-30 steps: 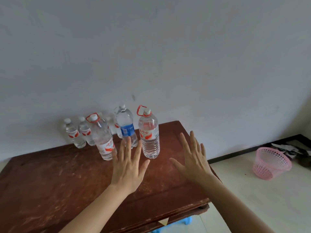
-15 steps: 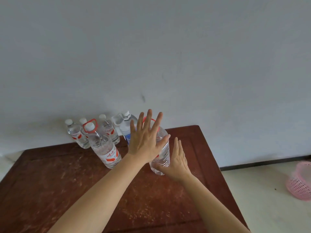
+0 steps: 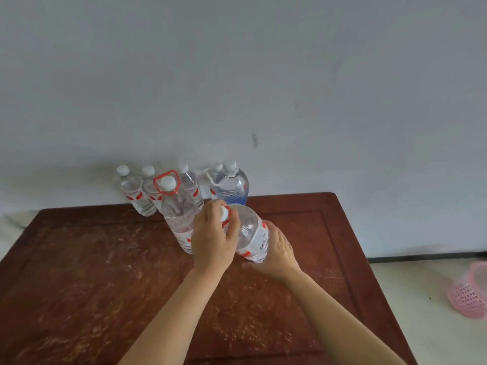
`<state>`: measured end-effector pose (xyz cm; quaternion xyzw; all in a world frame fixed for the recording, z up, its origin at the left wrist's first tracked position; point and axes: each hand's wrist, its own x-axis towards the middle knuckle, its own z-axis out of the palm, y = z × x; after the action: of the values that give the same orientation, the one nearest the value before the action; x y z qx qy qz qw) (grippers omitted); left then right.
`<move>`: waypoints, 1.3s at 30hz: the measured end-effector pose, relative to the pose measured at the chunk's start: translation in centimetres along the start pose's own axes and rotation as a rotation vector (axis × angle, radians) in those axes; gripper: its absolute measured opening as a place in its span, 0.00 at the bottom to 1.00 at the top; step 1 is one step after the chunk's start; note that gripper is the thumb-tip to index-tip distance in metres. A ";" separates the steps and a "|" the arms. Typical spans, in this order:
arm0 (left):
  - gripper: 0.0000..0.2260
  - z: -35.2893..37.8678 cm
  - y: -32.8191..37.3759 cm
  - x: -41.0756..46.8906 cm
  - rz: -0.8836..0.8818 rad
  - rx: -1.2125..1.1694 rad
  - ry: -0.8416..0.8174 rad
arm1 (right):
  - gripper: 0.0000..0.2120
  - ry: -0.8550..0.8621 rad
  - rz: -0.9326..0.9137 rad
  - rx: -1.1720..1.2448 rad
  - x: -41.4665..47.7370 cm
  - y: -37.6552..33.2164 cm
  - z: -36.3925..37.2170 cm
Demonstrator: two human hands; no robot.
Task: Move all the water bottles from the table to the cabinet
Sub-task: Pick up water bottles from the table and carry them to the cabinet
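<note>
Over the scuffed red-brown wooden table (image 3: 92,285), the left hand (image 3: 212,241) curls round the white-capped neck of a clear ribbed plastic bottle (image 3: 251,233) tilted toward 10 o'clock. The right hand (image 3: 278,250) grips its base from 4 o'clock, fingertips hidden behind it. Other bottles (image 3: 179,214) crowd upright at 11 o'clock, partly overlapping.

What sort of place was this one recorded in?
Probably a plain room in a home: a worn wooden table against a bare wall, and a pink basket on a pale floor.
</note>
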<state>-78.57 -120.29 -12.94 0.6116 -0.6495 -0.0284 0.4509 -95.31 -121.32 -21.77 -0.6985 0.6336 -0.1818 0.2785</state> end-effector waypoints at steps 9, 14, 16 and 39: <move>0.12 -6.1 -13.2 -8.9 -0.879 0.075 0.056 | 0.42 -0.219 -0.306 -0.515 1.7 -6.1 6.3; 0.21 -5.6 -16.4 -14.8 -0.990 0.269 -0.254 | 0.41 -0.344 -0.379 -0.719 0.6 -7.2 8.0; 0.22 -5.7 -17.1 -14.9 -0.800 0.376 -0.286 | 0.44 -0.374 -0.361 -0.741 0.7 -7.4 7.7; 0.62 -1.7 -18.2 -9.4 0.049 0.490 -0.799 | 0.64 -0.425 -0.402 -0.766 3.1 -5.2 8.1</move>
<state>-64.96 -116.22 -27.84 0.6257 -0.7740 -0.0970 0.0085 -85.94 -122.91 -25.13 -0.8811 0.4367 0.1610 0.0839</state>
